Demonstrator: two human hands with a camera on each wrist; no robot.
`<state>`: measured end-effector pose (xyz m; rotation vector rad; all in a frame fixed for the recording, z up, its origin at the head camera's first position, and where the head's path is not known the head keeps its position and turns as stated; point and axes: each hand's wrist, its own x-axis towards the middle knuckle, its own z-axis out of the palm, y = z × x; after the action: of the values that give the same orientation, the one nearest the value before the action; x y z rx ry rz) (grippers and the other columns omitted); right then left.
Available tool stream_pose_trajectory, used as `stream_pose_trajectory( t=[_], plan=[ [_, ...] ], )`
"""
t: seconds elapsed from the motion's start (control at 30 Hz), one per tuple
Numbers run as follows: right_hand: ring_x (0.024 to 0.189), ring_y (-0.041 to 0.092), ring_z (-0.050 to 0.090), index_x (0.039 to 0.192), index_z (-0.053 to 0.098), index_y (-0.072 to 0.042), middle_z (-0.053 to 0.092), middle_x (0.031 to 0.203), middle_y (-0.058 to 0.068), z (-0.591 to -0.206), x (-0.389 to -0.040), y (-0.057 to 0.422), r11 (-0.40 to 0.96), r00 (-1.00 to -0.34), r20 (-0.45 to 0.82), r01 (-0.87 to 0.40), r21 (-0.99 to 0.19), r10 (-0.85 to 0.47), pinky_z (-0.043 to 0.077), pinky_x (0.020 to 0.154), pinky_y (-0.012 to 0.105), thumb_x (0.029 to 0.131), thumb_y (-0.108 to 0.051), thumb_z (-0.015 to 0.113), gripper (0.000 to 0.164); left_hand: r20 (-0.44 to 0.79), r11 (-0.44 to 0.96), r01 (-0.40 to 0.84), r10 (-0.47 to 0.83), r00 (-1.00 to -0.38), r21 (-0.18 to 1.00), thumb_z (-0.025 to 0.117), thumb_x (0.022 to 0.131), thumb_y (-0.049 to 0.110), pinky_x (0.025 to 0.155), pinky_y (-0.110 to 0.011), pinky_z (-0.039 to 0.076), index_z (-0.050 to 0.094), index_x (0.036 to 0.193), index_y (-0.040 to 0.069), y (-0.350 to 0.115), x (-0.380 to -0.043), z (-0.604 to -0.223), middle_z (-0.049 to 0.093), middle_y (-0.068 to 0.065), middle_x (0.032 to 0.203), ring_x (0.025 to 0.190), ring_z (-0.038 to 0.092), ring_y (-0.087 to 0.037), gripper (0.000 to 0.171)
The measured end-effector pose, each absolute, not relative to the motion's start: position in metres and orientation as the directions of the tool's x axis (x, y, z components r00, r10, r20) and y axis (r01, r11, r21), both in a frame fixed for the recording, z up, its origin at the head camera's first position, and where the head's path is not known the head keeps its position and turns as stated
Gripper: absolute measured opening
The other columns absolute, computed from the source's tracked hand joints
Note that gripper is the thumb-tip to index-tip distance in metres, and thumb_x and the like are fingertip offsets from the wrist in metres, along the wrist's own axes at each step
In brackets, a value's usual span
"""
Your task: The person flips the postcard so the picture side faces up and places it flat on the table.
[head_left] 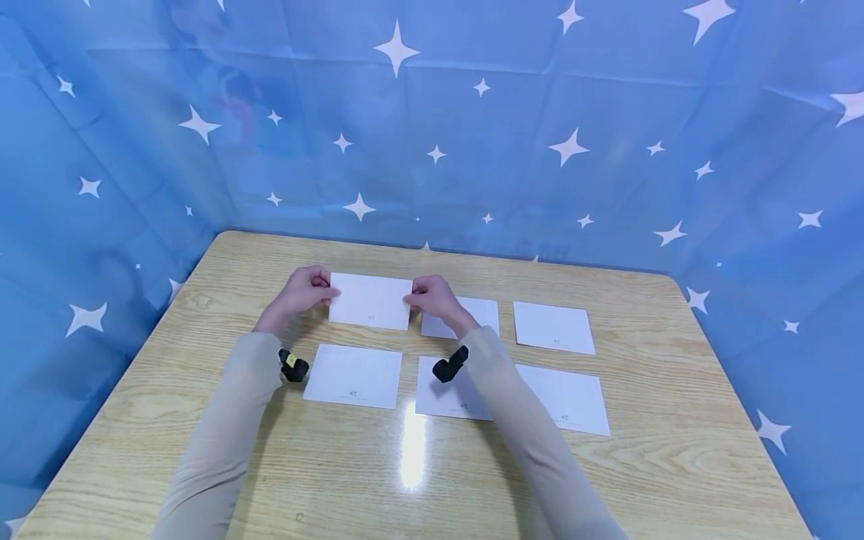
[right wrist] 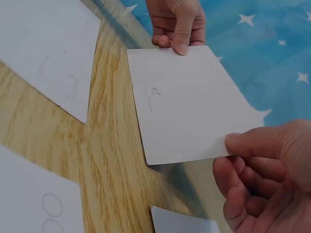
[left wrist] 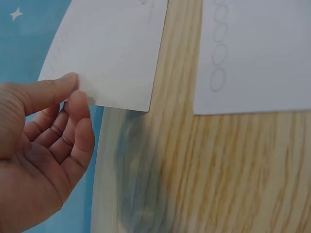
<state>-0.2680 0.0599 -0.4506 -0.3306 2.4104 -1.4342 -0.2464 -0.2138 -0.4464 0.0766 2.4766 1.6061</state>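
Note:
Both hands hold a white postcard (head_left: 370,304) by its two short sides, just above the table at the back left. My left hand (head_left: 304,291) pinches its left edge, with the thumb on top and fingers beneath, as the left wrist view shows. At the opposite edge my right hand (head_left: 435,298) grips it between thumb and fingers. The held postcard (right wrist: 180,107) bears a small printed mark near one long edge, and its shadow falls on the wood. A second postcard (head_left: 352,379) lies flat in front of it, with faint printed circles along one edge.
More postcards lie flat on the wooden table (head_left: 324,472): one partly behind the right hand (head_left: 484,311), one at the back right (head_left: 553,328), and two in the front row (head_left: 448,394), (head_left: 567,397). A blue star-patterned curtain (head_left: 472,187) stands behind the table.

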Motion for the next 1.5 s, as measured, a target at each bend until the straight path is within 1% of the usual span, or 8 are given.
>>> stream_pose_trajectory(
  t=[0.2,0.4,0.63,0.77,0.87,1.1,1.23,1.5],
  plan=[
    [0.056,0.017,0.038,0.062,0.050,-0.005,0.043,0.056,0.005,-0.448,-0.265,0.060,0.444,-0.936,-0.092,-0.073,-0.893,-0.340,0.036,0.056,0.027,0.087,-0.010,0.066,0.030,-0.125,0.346,-0.073,0.130,-0.984,0.935,0.063,0.087,0.001,0.070,-0.032,0.054,0.050,0.092,-0.005,-0.214,-0.245,-0.443,0.055,-0.005,0.077,0.068,0.058,-0.015,0.015],
    [0.067,0.026,0.057,0.068,0.056,0.000,0.059,0.068,0.014,-0.444,-0.265,0.058,0.419,-0.940,-0.103,-0.045,-0.907,-0.325,0.049,0.066,0.029,0.087,-0.008,0.066,0.023,-0.102,0.338,-0.056,0.119,-0.988,0.939,0.063,0.087,0.001,0.072,-0.035,0.055,0.051,0.093,-0.007,-0.214,-0.243,-0.442,0.055,-0.007,0.079,0.068,0.059,-0.014,0.016],
    [0.079,0.029,0.065,0.073,0.061,0.002,0.062,0.069,0.007,-0.441,-0.263,0.058,0.374,-0.942,-0.130,0.005,-0.927,-0.310,0.054,0.076,0.034,0.087,-0.006,0.066,0.016,-0.100,0.311,-0.055,0.131,-0.986,0.949,0.062,0.087,0.000,0.080,-0.042,0.053,0.052,0.090,-0.009,-0.214,-0.238,-0.438,0.057,-0.009,0.079,0.072,0.061,-0.017,0.014],
    [0.082,0.025,0.065,0.089,0.067,0.006,0.067,0.081,0.013,-0.439,-0.263,0.061,0.345,-0.939,-0.143,0.027,-0.938,-0.314,0.053,0.081,0.038,0.088,-0.003,0.064,0.010,-0.124,0.274,-0.081,0.146,-0.981,0.958,0.058,0.090,0.002,0.086,-0.043,0.050,0.057,0.105,-0.013,-0.218,-0.234,-0.434,0.062,-0.016,0.089,0.077,0.064,-0.014,0.020],
    [0.086,0.020,0.067,0.103,0.066,0.008,0.068,0.097,0.018,-0.437,-0.263,0.062,0.319,-0.928,-0.165,0.053,-0.946,-0.334,0.051,0.085,0.040,0.088,0.002,0.060,0.017,-0.123,0.252,-0.078,0.170,-0.978,0.965,0.050,0.093,0.004,0.090,-0.042,0.048,0.055,0.117,-0.014,-0.222,-0.234,-0.436,0.062,-0.024,0.104,0.081,0.065,-0.012,0.029],
    [0.098,0.023,0.063,0.103,0.069,0.005,0.067,0.107,0.016,-0.441,-0.263,0.064,0.331,-0.927,-0.182,0.068,-0.941,-0.327,0.051,0.086,0.036,0.090,0.002,0.057,0.018,-0.133,0.326,-0.073,0.165,-0.977,0.943,0.057,0.093,0.007,0.086,-0.034,0.050,0.058,0.119,-0.008,-0.224,-0.235,-0.440,0.060,-0.022,0.116,0.090,0.062,-0.012,0.031],
    [0.106,0.021,0.058,0.101,0.071,0.001,0.065,0.114,0.012,-0.446,-0.263,0.064,0.365,-0.937,-0.165,0.044,-0.930,-0.309,0.050,0.084,0.031,0.089,-0.002,0.058,0.018,-0.140,0.385,-0.079,0.135,-0.981,0.920,0.060,0.088,0.003,0.083,-0.028,0.050,0.059,0.120,-0.004,-0.225,-0.237,-0.445,0.058,-0.020,0.120,0.098,0.059,-0.020,0.032],
    [0.100,0.024,0.062,0.114,0.068,-0.006,0.056,0.128,0.010,-0.453,-0.262,0.060,0.401,-0.934,-0.177,0.039,-0.915,-0.312,0.052,0.082,0.032,0.084,-0.006,0.068,0.029,-0.169,0.371,-0.128,0.081,-0.982,0.920,0.060,0.087,0.000,0.089,-0.038,0.048,0.055,0.125,-0.002,-0.222,-0.240,-0.455,0.054,-0.025,0.125,0.108,0.057,-0.035,0.038]
  ],
)
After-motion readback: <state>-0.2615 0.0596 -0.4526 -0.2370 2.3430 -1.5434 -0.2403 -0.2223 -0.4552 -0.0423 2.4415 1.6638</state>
